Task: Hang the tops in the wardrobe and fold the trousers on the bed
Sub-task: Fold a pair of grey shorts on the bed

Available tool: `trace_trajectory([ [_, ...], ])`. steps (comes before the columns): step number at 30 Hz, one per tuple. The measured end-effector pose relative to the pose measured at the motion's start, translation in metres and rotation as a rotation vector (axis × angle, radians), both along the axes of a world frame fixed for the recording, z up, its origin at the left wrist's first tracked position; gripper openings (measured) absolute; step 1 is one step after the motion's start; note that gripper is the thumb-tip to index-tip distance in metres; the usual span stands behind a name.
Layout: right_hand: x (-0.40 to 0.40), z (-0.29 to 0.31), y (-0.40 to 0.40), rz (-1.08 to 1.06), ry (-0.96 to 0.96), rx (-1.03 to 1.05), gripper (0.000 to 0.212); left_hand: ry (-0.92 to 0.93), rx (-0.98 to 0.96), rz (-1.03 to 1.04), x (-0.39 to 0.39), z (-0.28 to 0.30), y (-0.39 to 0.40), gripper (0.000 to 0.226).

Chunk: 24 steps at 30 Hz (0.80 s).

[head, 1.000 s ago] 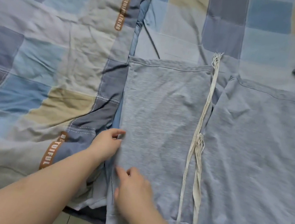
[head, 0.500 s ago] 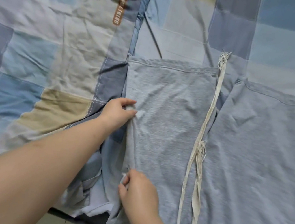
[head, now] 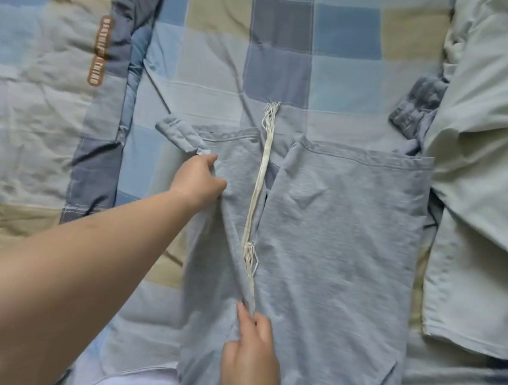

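While my left hand [head: 197,179] grips the trousers' [head: 335,252] left leg edge far up, right hand [head: 252,348] pinches the same fold nearer, beside the drawstring [head: 259,193].

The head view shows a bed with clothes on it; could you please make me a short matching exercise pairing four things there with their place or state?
Things:
1. grey trousers
2. cream drawstring
3. pale green garment
4. left hand

Places or states:
A. lies crumpled at the right side of the bed
B. grips the outer edge of one trouser leg, lifting it inward
C. spread flat on the checked bedding
D. runs in a straight line between the two legs

Pairs: 1-C, 2-D, 3-A, 4-B
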State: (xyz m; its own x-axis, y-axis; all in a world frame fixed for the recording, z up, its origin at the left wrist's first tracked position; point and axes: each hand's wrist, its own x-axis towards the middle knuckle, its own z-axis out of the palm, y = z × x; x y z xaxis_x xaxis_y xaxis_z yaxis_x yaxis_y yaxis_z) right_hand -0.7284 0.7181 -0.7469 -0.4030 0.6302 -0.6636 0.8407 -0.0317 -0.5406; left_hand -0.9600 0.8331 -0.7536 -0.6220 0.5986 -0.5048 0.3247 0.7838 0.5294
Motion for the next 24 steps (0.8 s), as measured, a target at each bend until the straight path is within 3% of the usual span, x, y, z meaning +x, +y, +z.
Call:
trace_trajectory([
  [6, 0.067, -0.003, 0.038, -0.121, 0.072, 0.017, 0.058, 0.238, 0.079, -0.283, 0.089, 0.007, 0.077, 0.057],
  [10, 0.135, -0.004, 0.066, -0.140, 0.100, -0.001, 0.059, 0.205, 0.077, -0.425, 0.159, 0.006, 0.122, 0.073],
  [15, 0.197, -0.008, 0.088, -0.147, 0.063, -0.031, 0.058, 0.168, 0.097, -0.554, 0.227, -0.001, 0.149, 0.064],
  [24, 0.251, -0.029, 0.090, -0.210, 0.092, -0.201, 0.062, 0.068, 0.030, -0.717, 0.299, -0.027, 0.164, 0.072],
])
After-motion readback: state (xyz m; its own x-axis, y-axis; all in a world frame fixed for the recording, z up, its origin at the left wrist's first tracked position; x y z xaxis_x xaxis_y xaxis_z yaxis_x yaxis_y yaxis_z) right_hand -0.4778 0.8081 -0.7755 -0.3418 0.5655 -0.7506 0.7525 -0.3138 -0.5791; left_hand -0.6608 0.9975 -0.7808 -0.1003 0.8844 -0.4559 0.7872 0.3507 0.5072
